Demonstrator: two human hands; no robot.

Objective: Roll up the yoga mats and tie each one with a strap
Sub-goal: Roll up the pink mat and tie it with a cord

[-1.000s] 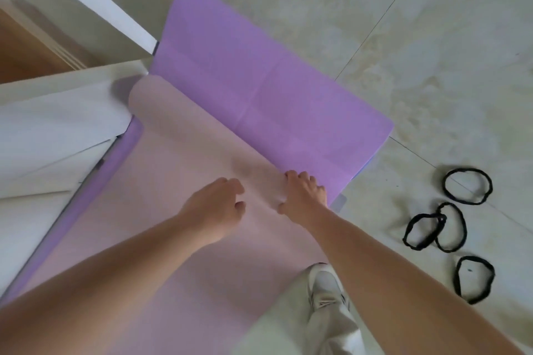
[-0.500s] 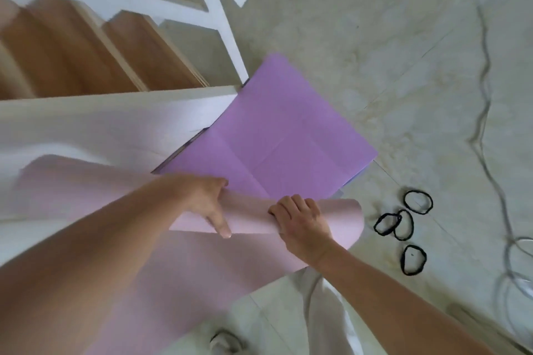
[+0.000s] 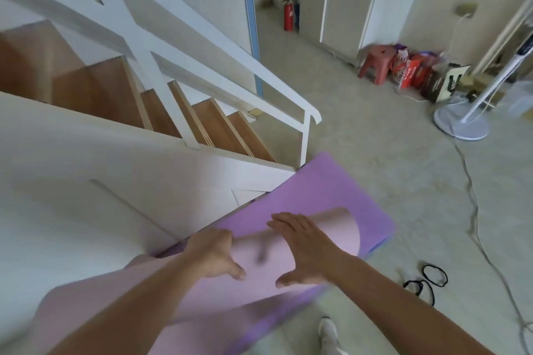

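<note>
Both hands now sit on top of the curl instead of pinching its edge as half a second ago, and the roll has grown fatter and travelled further along the mat. Nearest, a white shoe [image 3: 327,331] stands on the pale floor beside the flat, still unrolled part of the pink mat [image 3: 340,229]. Its free end is turned over into a loose, smooth tube lying across the purple mat [image 3: 331,190], which is spread flat beneath it with faint fold creases. The left hand [image 3: 213,253] grasps the tube, fingers curved over its top and thumb spread on the near side. The right hand [image 3: 305,251] is released, fingers straight and laid flat on the tube, thumb stretched toward the left one. Black loop straps [image 3: 428,282] lie on the floor just right of the mats, apart from them. The purple mat's far corner reaches the foot of a white staircase [image 3: 202,124] with wooden treads. Beyond, a cable [image 3: 473,210] trails to a white fan base [image 3: 461,125]; a red stool [image 3: 375,63] and a fire extinguisher [image 3: 288,13] stand by the far wall.
</note>
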